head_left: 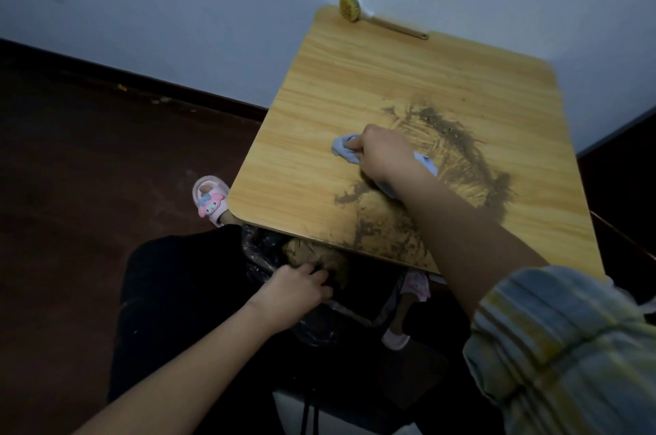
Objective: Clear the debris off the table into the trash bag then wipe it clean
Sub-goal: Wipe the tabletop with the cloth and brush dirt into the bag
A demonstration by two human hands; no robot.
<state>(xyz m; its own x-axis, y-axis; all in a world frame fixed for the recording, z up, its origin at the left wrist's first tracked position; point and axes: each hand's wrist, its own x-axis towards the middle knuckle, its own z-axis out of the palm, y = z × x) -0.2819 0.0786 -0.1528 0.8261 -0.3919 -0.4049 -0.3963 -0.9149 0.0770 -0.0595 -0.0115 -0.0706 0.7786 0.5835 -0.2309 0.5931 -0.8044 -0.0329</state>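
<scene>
A small wooden table (355, 79) carries smears of dark dirt (458, 136) across its right half and near its front edge (369, 232). My right hand (387, 154) grips a light blue cloth (346, 147) and presses it on the tabletop just left of the dirt. Below the front edge, my left hand (294, 292) holds the rim of a black trash bag (262, 257). Brownish debris (316, 257) lies inside the bag's mouth.
A yellow dish brush (372, 17) lies at the table's far edge against the pale wall. My feet in pink slippers (211, 200) stand on the dark floor, one to the table's left and one under it (408, 310). Dark furniture stands at the right.
</scene>
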